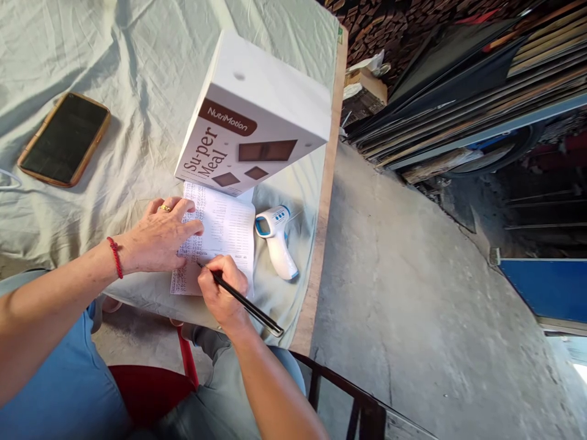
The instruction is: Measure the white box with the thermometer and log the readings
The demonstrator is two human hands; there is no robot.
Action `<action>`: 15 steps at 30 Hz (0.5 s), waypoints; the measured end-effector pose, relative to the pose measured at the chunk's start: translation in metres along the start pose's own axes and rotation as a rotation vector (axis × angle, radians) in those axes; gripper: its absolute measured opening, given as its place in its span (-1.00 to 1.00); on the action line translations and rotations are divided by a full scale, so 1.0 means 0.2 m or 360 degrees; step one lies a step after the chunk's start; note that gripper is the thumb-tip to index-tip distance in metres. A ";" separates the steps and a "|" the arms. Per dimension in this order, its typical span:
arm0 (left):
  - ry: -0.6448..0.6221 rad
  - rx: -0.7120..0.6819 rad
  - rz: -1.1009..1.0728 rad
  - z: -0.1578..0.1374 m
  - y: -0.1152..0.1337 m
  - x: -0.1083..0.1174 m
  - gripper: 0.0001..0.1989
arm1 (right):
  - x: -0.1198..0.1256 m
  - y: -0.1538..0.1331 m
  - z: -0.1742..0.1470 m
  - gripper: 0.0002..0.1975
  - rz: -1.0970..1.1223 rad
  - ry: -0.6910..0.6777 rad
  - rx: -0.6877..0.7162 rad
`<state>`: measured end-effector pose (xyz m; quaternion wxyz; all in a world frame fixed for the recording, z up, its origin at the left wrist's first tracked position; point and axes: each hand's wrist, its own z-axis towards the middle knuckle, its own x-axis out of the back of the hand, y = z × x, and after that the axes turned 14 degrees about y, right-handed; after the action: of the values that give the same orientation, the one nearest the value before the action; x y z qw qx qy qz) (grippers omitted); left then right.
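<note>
My right hand (pixel 223 288) grips a black pen (pixel 250 305), its tip on a sheet of paper (pixel 229 229) covered with printed lines and dense handwriting. Fingers spread, my left hand (pixel 167 235) rests along the left side of the sheet, with a ring and a red cord bracelet (pixel 115 257) on it. Just behind the paper stands a white box (pixel 257 116) marked "NutriMotion Super Meal", touching or overlapping the sheet's far end. To the right of the paper lies a white and blue handheld infrared thermometer (pixel 277 241).
A smartphone (pixel 65 139) in a brown case lies on the left of the cloth-covered table (pixel 132 122). The table's wooden edge (pixel 318 244) runs along the right. Beyond it are a concrete floor (pixel 389 275), stacked boards (pixel 481 110) and a blue panel (pixel 545 287).
</note>
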<state>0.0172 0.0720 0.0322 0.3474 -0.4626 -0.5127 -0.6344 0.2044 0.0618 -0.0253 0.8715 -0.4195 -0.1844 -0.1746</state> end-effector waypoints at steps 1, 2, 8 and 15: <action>0.0011 -0.0007 -0.0005 0.00 0.00 0.00 -0.55 | 0.00 0.00 0.00 -0.87 0.0008 -0.0021 -0.0012; 0.0017 -0.0009 -0.0009 0.00 0.00 0.00 -0.55 | 0.00 0.00 0.00 -0.87 0.0011 -0.0039 -0.0027; -0.0012 0.0016 -0.0011 0.00 0.00 0.00 -0.56 | 0.00 -0.01 0.00 -0.87 0.0050 0.0051 -0.0046; 0.0015 0.0009 -0.0031 0.00 0.00 -0.01 -0.56 | 0.00 0.00 -0.01 -0.86 -0.0026 0.0005 -0.0052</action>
<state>0.0177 0.0718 0.0313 0.3448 -0.4536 -0.5174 -0.6385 0.2058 0.0602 -0.0267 0.8633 -0.4320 -0.1836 -0.1854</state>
